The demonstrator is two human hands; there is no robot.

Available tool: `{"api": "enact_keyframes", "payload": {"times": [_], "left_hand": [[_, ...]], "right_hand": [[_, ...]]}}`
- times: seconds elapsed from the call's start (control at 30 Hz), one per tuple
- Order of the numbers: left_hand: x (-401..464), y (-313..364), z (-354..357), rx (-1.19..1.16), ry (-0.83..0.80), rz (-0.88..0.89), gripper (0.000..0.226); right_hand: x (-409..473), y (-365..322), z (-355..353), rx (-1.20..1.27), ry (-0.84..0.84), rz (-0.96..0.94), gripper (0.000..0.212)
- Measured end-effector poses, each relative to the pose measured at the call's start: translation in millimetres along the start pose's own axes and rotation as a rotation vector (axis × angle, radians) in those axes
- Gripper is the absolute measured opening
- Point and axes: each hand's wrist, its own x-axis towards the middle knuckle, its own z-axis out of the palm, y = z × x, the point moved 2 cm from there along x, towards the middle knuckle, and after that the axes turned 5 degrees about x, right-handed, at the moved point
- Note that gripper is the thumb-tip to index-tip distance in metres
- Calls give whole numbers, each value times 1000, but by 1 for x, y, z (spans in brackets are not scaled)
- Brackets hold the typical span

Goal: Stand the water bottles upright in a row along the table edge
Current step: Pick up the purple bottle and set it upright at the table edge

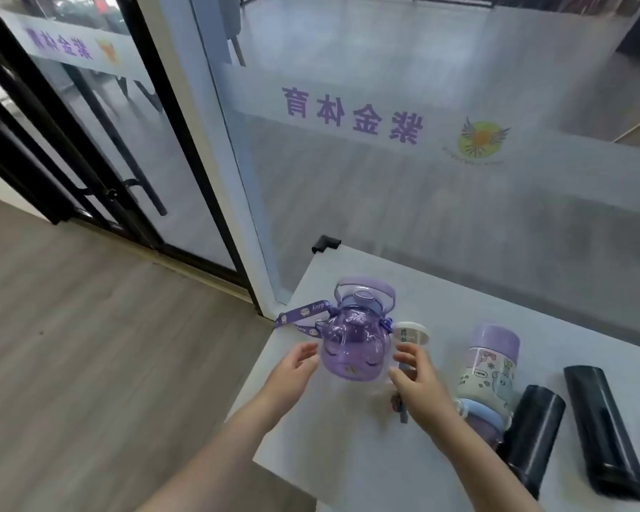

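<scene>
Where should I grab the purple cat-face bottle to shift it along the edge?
Probably the round belly of the purple cat-face bottle, one hand from each side, as the left hand and right hand already flank it. It stands upright; its strap dangles loosely left.

Your white table holds a purple cat-shaped bottle, a clear bottle, a cartoon-printed bottle, and two black bottles lying flat.

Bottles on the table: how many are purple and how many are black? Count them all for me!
Purple see-through bottle: 1
Clear bottle with white cap, partly hidden by the right hand: 1
Sticker bottle with purple cap: 1
Blue-and-purple bottle, partly hidden: 1
Black bottles: 2
Total: 6
</scene>
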Motion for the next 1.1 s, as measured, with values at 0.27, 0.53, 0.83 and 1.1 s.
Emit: {"api": "enact_keyframes", "payload": {"times": [0.27,0.53,0.83,1.1], "left_hand": [[59,28,10,-52,-110,-142,59],[86,27,10,21,-140,-175,61],[90,19,-23,18,-260,-98,55],[97,20,-60,56,-354,67,70]], "right_hand": [[48,-16,12,-156,-65,113,40],[69,-12,32,-84,-94,225,50],[55,-8,61,-9,-1,219,59],[39,-15,94,78,86,99,70]]}}
